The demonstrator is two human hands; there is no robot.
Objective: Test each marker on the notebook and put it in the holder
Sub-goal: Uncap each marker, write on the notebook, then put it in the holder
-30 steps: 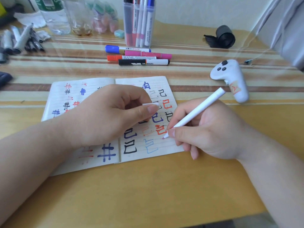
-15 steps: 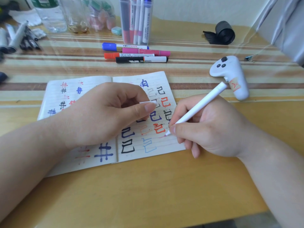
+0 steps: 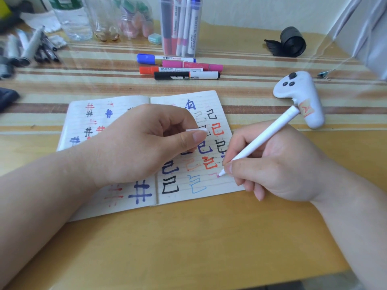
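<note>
Right hand (image 3: 282, 164) grasps white marker (image 3: 266, 135), tip on notebook (image 3: 83, 109). Left hand (image 3: 136, 147) pinches cap (image 3: 193, 130). In far-edge holder (image 3: 165, 28), 1 labelled marker (image 3: 194, 32) reads "WHITE BOARD".

Near tabletop (image 3: 188, 243): bare wood from the notebook (image 3: 83, 114) to the front edge, open passage.
Approach to holder (image 3: 181, 28): loose markers (image 3: 180, 68), four, lie crosswise just before it.
Right flank: white controller (image 3: 299, 97) near the notebook, black roll (image 3: 292, 41) behind it, with a bare strip between them.
Left rear: bottles (image 3: 71, 19) and grey pens (image 3: 31, 47) crowd the corner.
</note>
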